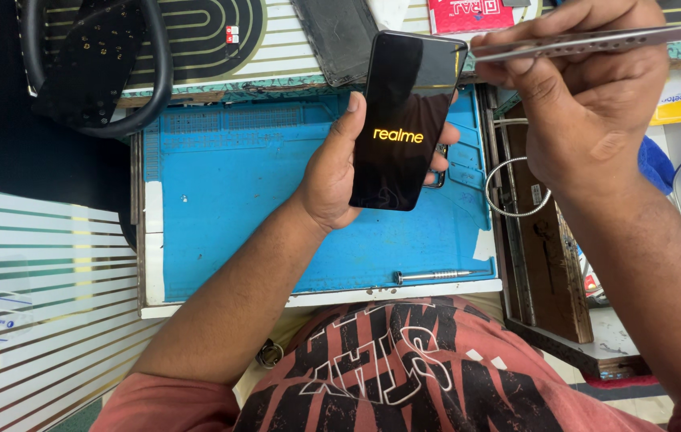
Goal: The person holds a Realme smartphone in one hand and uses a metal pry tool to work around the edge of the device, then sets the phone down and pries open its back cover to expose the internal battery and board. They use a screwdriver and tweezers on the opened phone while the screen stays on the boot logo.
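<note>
At the far left, a black looped cable (166,72) and a dark perforated pad (88,64) rest on a striped board, well clear of the work. Next comes the blue silicone work mat (228,200), with a slim silver metal screwdriver (432,276) lying along its near edge.

Above the mat, the person's left hand (332,172) cradles a black glossy smartphone (407,120) whose screen is lit with a yellow start-up logo. The thumb presses along the phone's left edge and the fingertips (439,158) curl round the right edge, so the phone is pinched from both sides and held off the mat, tilted slightly to the right. Another dark slab-shaped device (340,36) lies just beyond its top end.

Further right, the right hand (588,104) is closed, fingers pressed together, around long silver metal tweezers (596,42), whose tip sits at or just beside the phone's top right corner; whether it touches cannot be told.

The likeliest trouble is the hard tip skidding across the glass and scratching it, should the right hand push at an angle. The edge-only grip is also slim: sideways force from the tool could twist the phone loose and drop it onto the mat or the screwdriver. A coiled metal hose (508,188) beside the right wrist could snag a withdrawing forearm.
</note>
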The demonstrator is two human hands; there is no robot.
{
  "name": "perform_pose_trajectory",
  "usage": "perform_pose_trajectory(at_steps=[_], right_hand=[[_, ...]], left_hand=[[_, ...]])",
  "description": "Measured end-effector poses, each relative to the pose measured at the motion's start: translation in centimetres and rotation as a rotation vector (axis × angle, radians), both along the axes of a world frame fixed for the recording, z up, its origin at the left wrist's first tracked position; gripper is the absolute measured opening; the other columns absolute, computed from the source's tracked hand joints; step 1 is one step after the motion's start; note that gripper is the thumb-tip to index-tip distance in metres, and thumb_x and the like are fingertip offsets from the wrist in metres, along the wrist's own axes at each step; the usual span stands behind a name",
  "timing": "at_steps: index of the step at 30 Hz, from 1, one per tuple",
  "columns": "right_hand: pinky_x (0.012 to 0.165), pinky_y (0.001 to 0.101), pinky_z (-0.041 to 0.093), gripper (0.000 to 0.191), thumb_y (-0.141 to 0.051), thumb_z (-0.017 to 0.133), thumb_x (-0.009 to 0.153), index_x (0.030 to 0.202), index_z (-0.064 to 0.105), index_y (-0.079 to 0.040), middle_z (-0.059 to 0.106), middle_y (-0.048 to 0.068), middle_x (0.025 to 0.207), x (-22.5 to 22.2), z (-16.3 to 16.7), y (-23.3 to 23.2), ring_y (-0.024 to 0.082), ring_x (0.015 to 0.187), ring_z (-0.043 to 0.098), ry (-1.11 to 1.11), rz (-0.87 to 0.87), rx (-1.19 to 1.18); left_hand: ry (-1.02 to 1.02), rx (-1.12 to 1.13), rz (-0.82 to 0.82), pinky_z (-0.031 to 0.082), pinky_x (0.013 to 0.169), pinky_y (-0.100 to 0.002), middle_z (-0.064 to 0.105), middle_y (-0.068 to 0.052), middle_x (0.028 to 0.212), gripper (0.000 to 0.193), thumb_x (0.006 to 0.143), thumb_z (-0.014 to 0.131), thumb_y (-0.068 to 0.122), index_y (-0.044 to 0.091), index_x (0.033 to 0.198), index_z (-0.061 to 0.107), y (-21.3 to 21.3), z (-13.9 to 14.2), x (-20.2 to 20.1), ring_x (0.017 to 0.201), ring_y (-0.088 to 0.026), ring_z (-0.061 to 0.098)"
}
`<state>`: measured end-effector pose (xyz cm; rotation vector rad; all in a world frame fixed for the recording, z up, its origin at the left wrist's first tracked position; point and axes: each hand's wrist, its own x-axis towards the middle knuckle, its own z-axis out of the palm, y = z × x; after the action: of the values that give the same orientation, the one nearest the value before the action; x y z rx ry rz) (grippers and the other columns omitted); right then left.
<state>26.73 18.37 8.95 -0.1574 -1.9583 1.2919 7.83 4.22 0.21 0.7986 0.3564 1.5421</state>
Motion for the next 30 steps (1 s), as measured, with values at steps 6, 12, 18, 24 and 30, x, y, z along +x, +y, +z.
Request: perform_pose_trajectory(at_steps=[6, 12, 18, 24, 30], right_hand=[[0.105, 0.0345, 0.062, 0.012, 0.003, 0.058, 0.122, 0.127, 0.047, 0.000, 0.067, 0.016, 0.123, 0.3, -0.8, 0.6, 0.020, 0.122, 0.071, 0.010, 0.009, 0.062], [0.105, 0.0327, 0.064, 0.016, 0.007, 0.059, 0.124, 0.128, 0.044, 0.001, 0.067, 0.018, 0.123, 0.2, -0.6, 0.6, 0.020, 0.119, 0.069, -0.011, 0.003, 0.185], [0.105, 0.0292, 0.059, 0.017, 0.010, 0.057, 0.121, 0.128, 0.044, 0.000, 0.065, 0.016, 0.122, 0.1, 0.2, 0.1, 0.018, 0.120, 0.068, -0.014, 0.039, 0.226], [0.105, 0.0290, 0.062, 0.015, 0.005, 0.063, 0.113, 0.117, 0.051, -0.003, 0.068, 0.012, 0.118, -0.4, 0.9, -0.6, 0.017, 0.117, 0.072, -0.034, -0.046, 0.064], [0.108, 0.0296, 0.058, 0.017, 0.007, 0.061, 0.118, 0.122, 0.047, -0.002, 0.067, 0.014, 0.123, -0.7, 1.8, -1.1, 0.019, 0.122, 0.068, -0.037, 0.002, 0.190]], left_hand=[[0.024, 0.007, -0.006, 0.059, 0.099, -0.040, 0.067, -0.020, 0.129, 0.081, 0.112, 0.031, 0.065, -0.003, 0.155, 0.043, -0.1, 0.4, 0.1, 0.109, -0.023, 0.069], [0.044, 0.006, 0.018, 0.060, 0.098, -0.040, 0.068, -0.021, 0.128, 0.079, 0.112, 0.030, 0.063, -0.004, 0.151, 0.046, -0.1, 0.4, 0.1, 0.107, -0.024, 0.070], [0.107, 0.008, 0.046, 0.062, 0.095, -0.037, 0.069, -0.024, 0.127, 0.078, 0.112, 0.031, 0.063, -0.005, 0.143, 0.054, -0.1, 0.0, 0.1, 0.106, -0.025, 0.072], [0.107, 0.009, 0.040, 0.062, 0.095, -0.037, 0.069, -0.023, 0.128, 0.080, 0.111, 0.032, 0.064, -0.003, 0.148, 0.054, -0.1, -0.2, 0.0, 0.108, -0.024, 0.073], [0.100, -0.004, 0.036, 0.062, 0.095, -0.037, 0.069, -0.024, 0.129, 0.079, 0.111, 0.033, 0.064, -0.003, 0.148, 0.054, -0.2, -0.2, 0.0, 0.108, -0.025, 0.073]])
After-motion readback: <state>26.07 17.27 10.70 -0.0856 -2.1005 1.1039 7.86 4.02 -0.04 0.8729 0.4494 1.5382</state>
